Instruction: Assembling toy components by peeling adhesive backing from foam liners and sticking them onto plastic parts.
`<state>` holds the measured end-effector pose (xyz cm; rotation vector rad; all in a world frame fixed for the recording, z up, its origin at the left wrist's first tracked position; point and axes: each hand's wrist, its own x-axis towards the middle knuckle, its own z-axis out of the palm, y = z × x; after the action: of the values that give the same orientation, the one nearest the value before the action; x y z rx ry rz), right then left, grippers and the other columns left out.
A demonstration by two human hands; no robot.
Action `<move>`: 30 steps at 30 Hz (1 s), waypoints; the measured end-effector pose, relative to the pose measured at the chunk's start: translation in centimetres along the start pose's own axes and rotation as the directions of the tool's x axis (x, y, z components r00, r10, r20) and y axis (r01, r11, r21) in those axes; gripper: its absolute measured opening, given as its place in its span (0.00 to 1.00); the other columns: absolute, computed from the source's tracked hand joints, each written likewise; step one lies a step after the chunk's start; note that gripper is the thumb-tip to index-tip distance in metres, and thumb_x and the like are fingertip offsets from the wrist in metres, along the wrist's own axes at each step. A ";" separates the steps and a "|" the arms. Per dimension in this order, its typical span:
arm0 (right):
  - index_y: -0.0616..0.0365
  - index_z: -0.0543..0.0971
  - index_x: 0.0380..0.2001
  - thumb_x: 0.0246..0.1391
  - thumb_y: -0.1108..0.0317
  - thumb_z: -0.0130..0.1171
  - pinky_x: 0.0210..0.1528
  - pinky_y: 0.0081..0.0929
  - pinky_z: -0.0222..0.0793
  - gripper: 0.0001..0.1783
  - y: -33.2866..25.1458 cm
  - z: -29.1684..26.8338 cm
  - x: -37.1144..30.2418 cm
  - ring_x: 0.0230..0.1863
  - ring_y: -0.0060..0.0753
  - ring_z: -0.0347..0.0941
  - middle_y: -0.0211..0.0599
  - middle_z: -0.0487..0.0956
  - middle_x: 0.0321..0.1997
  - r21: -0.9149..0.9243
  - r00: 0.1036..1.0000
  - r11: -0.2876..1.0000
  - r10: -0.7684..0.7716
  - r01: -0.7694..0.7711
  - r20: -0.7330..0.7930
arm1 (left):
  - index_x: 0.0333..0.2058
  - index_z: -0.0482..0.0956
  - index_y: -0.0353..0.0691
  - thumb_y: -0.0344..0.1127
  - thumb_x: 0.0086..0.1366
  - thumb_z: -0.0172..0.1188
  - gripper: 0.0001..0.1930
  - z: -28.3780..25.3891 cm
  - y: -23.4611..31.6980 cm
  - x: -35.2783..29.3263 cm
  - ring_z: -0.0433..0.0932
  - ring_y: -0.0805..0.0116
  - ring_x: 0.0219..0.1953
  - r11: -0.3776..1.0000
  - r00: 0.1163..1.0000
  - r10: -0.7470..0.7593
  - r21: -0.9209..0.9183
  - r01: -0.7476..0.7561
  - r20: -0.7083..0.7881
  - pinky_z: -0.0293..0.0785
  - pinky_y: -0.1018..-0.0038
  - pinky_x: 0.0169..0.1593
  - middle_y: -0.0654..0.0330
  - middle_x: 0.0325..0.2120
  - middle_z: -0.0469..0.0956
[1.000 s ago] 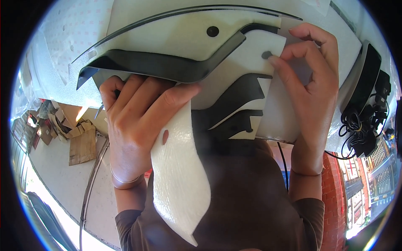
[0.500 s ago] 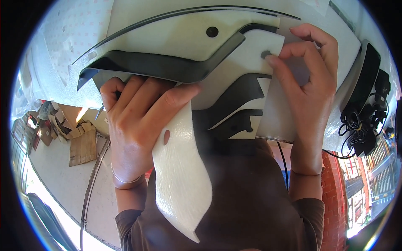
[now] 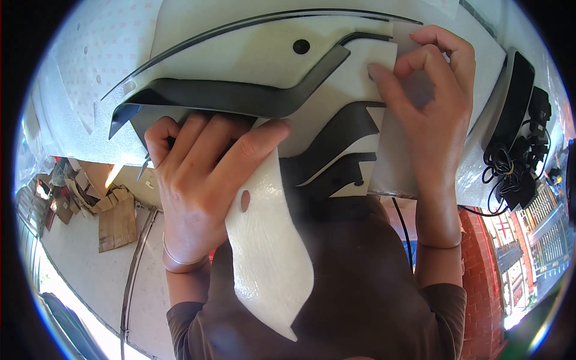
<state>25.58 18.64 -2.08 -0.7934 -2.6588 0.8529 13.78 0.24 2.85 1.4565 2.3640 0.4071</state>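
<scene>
A curved black plastic trim panel (image 3: 219, 96) with white padding (image 3: 252, 57) on its inner face lies across the table before me. My left hand (image 3: 201, 165) is closed at its near edge, fingertips hidden under the black rim. A wavy white foam strip (image 3: 273, 252) with an oval hole hangs from beneath that hand's thumb toward my lap. My right hand (image 3: 429, 90) is at the panel's right end. Its thumb presses a small dark spot on a white foam pad (image 3: 360, 78), with the index finger curled at the pad's edge.
Black branches (image 3: 339, 135) of the panel reach toward my body. At the right lie a long black object (image 3: 510, 99) and bundled black cables (image 3: 504, 165). Cardboard pieces (image 3: 117, 222) rest low at the left. Printed backing sheets (image 3: 114, 42) cover the table's far left.
My right thumb has moved slightly up and left, over the dark spot. The foam strip's lower end has swung a little to the right. The left hand keeps its hold.
</scene>
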 end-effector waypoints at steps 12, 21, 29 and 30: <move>0.59 0.76 0.24 0.44 0.70 0.66 0.43 0.25 0.65 0.08 0.2 -0.1 -0.1 0.41 0.30 0.70 0.33 0.71 0.45 -0.014 0.999 1.000 -0.019 0.019 -0.028 | 0.37 0.80 0.53 0.31 0.45 0.61 0.17 0.1 -0.3 -0.2 0.70 0.69 0.30 1.000 1.000 0.012 -0.014 -0.012 -0.005 0.55 0.70 0.41 0.68 0.24 0.71; 0.58 0.78 0.31 0.55 0.71 0.57 0.45 0.20 0.63 0.04 1.9 -0.7 0.2 0.43 0.25 0.68 0.33 0.71 0.46 0.201 0.993 0.978 0.081 -0.062 -0.086 | 0.40 0.79 0.52 0.29 0.42 0.59 0.22 0.2 -0.6 -0.3 0.69 0.69 0.32 0.999 0.999 0.044 -0.014 -0.044 0.000 0.55 0.70 0.43 0.67 0.25 0.71; 0.58 0.78 0.30 0.48 0.72 0.63 0.46 0.19 0.61 0.05 -0.4 -0.8 0.9 0.44 0.23 0.66 0.29 0.71 0.45 0.140 0.996 0.987 0.083 -0.080 -0.016 | 0.40 0.79 0.52 0.28 0.41 0.59 0.22 0.0 -0.5 -0.3 0.69 0.69 0.32 1.000 1.000 0.016 -0.026 -0.016 0.017 0.54 0.71 0.44 0.67 0.26 0.71; 0.58 0.79 0.29 0.47 0.72 0.63 0.46 0.19 0.61 0.05 -0.4 -0.8 1.0 0.44 0.23 0.66 0.29 0.70 0.44 0.197 0.995 0.976 0.099 -0.096 -0.002 | 0.40 0.79 0.52 0.28 0.41 0.59 0.22 0.0 -0.5 -0.4 0.69 0.69 0.32 1.000 1.000 0.017 -0.027 -0.016 0.018 0.54 0.71 0.44 0.67 0.26 0.71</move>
<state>24.91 19.27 -1.20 -0.8808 -2.4929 1.1121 13.50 -0.32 2.69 1.4628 2.3249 0.4257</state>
